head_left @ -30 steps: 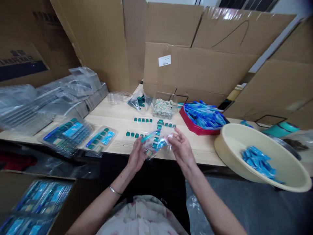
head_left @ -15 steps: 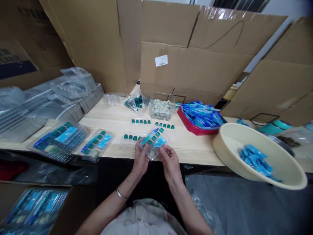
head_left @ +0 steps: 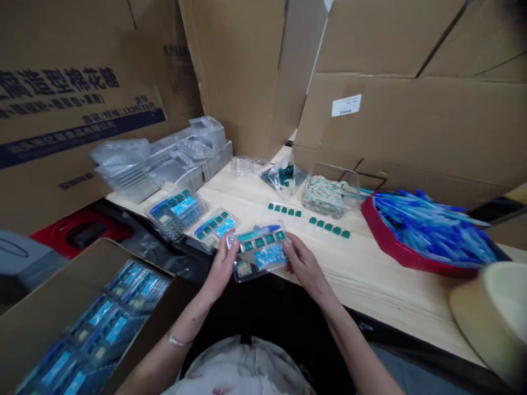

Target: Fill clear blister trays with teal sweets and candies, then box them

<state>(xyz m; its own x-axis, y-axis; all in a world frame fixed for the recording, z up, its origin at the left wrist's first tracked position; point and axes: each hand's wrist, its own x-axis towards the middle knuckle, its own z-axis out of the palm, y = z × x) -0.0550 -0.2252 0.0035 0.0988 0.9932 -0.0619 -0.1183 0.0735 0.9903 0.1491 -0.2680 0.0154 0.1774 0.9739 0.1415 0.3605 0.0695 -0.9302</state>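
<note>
Between my two hands is a clear plastic blister pack (head_left: 260,272), tilted above the table's front edge. Inside it show a blue pen, several dark green square pieces, a light blue patterned sachet and a pale block. My left hand (head_left: 221,267) grips its left end, and my right hand (head_left: 305,266) pinches the right end, with some fingertips hidden behind. Just left of it lie similar filled packs (head_left: 214,229), beside a taller stack of filled packs (head_left: 175,215). Behind it, clear strips with green squares (head_left: 284,210) rest on the table.
Clear empty plastic trays (head_left: 181,159) are piled at the back left. A bag of green pieces (head_left: 287,176), a clear tub (head_left: 353,204) of small pale pieces, a red tray (head_left: 381,244) of blue pens and a cream basin (head_left: 473,307) stand rightward. An open carton (head_left: 45,291) holds packs lower left.
The view has turned left, bringing the carton further into sight. The pack has come round from steeply angled to nearly level, and both hands still hold it.
</note>
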